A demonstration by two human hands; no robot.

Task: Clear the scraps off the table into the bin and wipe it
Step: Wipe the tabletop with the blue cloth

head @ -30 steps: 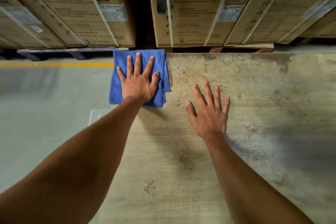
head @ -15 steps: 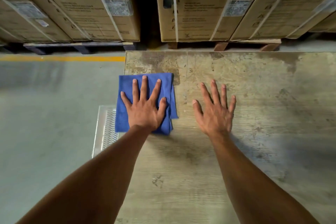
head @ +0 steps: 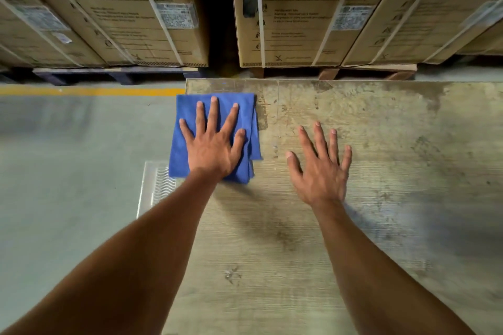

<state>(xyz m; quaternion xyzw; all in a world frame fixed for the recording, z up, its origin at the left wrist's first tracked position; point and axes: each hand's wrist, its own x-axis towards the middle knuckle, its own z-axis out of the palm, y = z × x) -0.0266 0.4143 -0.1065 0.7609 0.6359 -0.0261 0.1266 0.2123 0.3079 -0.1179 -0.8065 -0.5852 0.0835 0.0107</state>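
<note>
A folded blue cloth (head: 187, 117) lies at the far left corner of the worn, stained wooden table (head: 381, 144), its left edge hanging just past the table's side. My left hand (head: 215, 144) presses flat on the cloth with fingers spread and straight. My right hand (head: 321, 166) rests flat on the bare table top to the right of the cloth, fingers spread, holding nothing. No scraps show on the table.
A clear plastic container (head: 155, 185) sits below the table's left edge, partly hidden by my left forearm. Strapped cardboard boxes (head: 299, 13) on pallets stand just beyond the table's far edge. Grey floor with a yellow line (head: 89, 91) lies to the left.
My left hand slid the cloth back from the far corner toward me, then pushed it out toward the far edge again. My right hand stayed flat on the table.
</note>
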